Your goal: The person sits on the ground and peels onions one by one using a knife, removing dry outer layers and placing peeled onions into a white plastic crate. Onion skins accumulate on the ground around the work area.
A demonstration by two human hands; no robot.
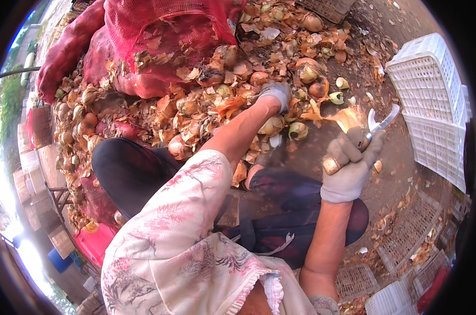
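My left hand (276,95), in a grey glove, reaches into a heap of onions and loose dry skins. Its fingers are mostly hidden, so whether it grips an onion is unclear. Close by lie a brown onion (319,87), a larger onion (308,71) and a trimmed greenish onion (298,131). My gloved right hand (348,157) is closed around a forked metal cutting tool (384,120), which has a long curved blade and a shorter hook. The tool points up and to the right, apart from the onions. A pale round handle end (331,166) shows below my fingers.
Red mesh sacks (163,43) bulge over the heap ahead and to the left. White plastic crates (430,102) stand at the right. Flat perforated crates (411,232) lie at the lower right. Onion skins (277,51) litter the ground. A pink bag (96,242) sits at the lower left.
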